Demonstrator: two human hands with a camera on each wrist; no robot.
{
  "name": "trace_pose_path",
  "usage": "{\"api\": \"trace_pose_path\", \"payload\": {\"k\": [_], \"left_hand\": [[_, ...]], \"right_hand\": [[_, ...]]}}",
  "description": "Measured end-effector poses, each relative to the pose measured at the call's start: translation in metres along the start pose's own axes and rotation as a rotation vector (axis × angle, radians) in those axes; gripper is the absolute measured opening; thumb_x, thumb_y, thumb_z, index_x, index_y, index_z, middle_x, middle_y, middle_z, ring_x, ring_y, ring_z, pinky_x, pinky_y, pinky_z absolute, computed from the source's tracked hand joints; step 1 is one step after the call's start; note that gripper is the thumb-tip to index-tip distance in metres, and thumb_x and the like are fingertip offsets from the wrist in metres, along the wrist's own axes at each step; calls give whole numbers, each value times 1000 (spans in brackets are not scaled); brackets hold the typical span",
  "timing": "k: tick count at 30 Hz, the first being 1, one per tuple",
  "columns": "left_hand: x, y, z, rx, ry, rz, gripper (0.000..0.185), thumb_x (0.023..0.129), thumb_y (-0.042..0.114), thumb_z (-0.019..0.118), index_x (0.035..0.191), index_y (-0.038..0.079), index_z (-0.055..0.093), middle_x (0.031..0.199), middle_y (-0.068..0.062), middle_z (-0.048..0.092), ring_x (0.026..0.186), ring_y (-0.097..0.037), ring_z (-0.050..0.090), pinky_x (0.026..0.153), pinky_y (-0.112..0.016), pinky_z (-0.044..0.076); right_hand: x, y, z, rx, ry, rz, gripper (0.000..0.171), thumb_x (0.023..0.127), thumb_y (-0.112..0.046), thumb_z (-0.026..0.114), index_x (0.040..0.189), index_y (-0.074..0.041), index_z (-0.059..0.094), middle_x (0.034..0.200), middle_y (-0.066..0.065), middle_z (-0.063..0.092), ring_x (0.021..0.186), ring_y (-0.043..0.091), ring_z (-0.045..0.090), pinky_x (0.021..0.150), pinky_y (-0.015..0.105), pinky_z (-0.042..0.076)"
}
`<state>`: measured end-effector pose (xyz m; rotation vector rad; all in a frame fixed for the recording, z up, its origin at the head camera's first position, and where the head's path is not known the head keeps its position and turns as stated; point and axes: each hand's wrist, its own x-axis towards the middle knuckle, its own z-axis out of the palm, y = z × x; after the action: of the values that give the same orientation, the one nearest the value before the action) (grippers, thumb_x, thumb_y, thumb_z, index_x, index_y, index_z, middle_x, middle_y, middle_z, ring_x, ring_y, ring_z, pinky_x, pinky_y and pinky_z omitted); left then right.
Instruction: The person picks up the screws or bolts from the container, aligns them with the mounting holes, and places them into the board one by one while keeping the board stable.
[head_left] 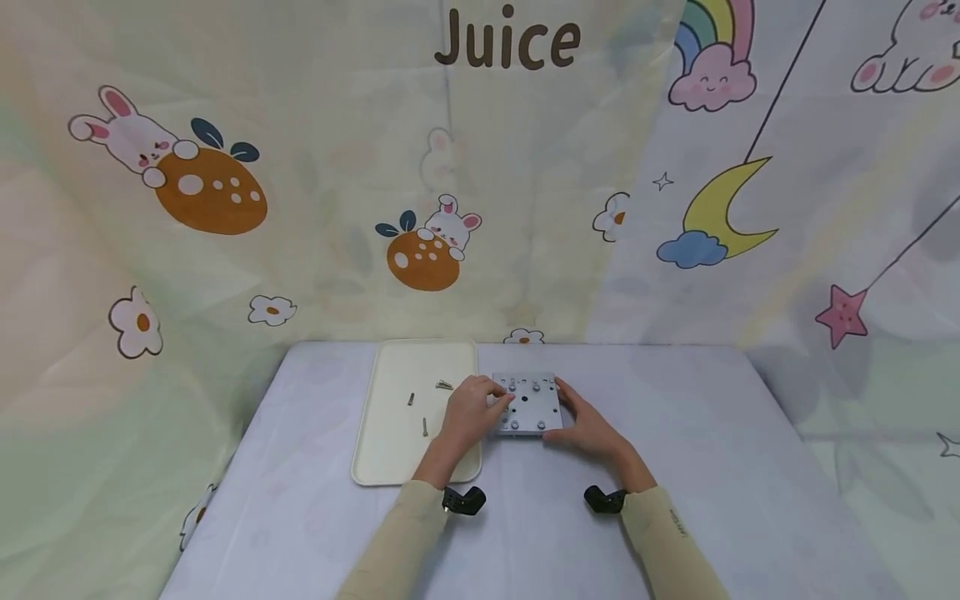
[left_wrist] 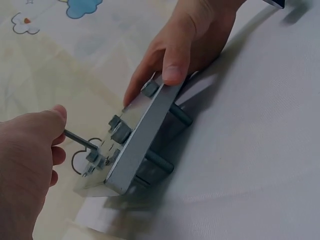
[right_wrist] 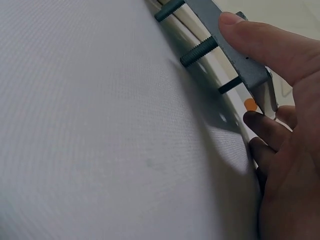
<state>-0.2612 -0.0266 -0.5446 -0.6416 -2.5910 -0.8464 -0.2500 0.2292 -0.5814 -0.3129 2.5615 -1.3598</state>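
On the left side of the white table [head_left: 675, 467] lies a cream tray [head_left: 390, 450], at about 9 o'clock from the hands. Three small loose screws [head_left: 424, 427] lie on the tray, well apart from each other. Just to the right of the tray sits a grey metal plate [head_left: 529, 406] with holes in it, near the middle of the table. The plate has bolts [left_wrist: 120, 131] standing in it, and their threaded ends [right_wrist: 199, 52] poke out under it, so its right edge is tipped up off the cloth. The left hand [head_left: 471, 410] is at the plate's 9 o'clock side. Its fingers are curled around a thin metal tool [left_wrist: 80, 139], and the tip of the tool meets a bolt on the plate. The right hand [head_left: 592, 427] is at the plate's 3 o'clock side. It grips the plate's edge, with the thumb [right_wrist: 265, 42] on top and the other fingers [right_wrist: 262, 131] tucked below. Behind the table hangs a cloth wall with bunnies [head_left: 450, 223], a moon [head_left: 723, 208] and the word Juice [head_left: 507, 39].
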Motion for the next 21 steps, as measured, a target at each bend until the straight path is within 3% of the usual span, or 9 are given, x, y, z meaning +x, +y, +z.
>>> {"api": "trace_pose_path", "payload": {"k": [8,21], "left_hand": [[4,5,4,6,-45,-1,19,91,37,68,88,19,75,87,10,67,90,-10,58,77,-28,50],[3,8,7,41,21,8,19,88,36,72,86,18,76,86,10,67,85,-11,59,74,-27,50]], "right_hand": [[-1,0,1,5,-1,-13,119,69,-46,86,157,-23,9,154,9,33,144,28,21,113,53,15],[-1,0,3,23,2,-41,116,70,-46,85,157,-22,11,153,12,34,143,30,22,112,54,16]]}}
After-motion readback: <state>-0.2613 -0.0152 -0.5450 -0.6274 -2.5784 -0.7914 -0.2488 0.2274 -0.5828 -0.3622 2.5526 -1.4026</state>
